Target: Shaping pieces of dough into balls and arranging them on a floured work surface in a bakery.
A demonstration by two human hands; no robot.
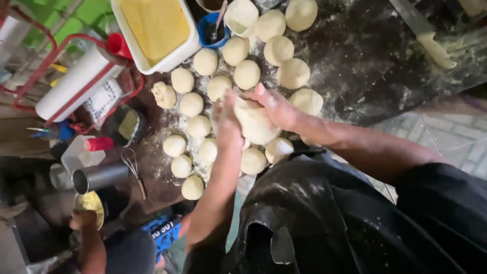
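Note:
My left hand [225, 122] and my right hand [276, 106] are both closed around one pale lump of dough [256, 126], held just above the floured dark worktop [355, 66]. The left hand presses on the lump's left side; the right hand wraps over its top and right. Several round dough balls [192, 104] lie in rows on the worktop around and beyond my hands. One rougher, unshaped piece [164, 94] sits at the left end of a row.
A white tub of yellow fat [157, 28] and a blue cup [210, 31] stand at the back left. A smeared knife [431, 43] lies back right. A white roll [76, 81], metal cup [96, 177] and whisk [133, 167] sit left. Another person's hand [83, 219] holds a yellow dish.

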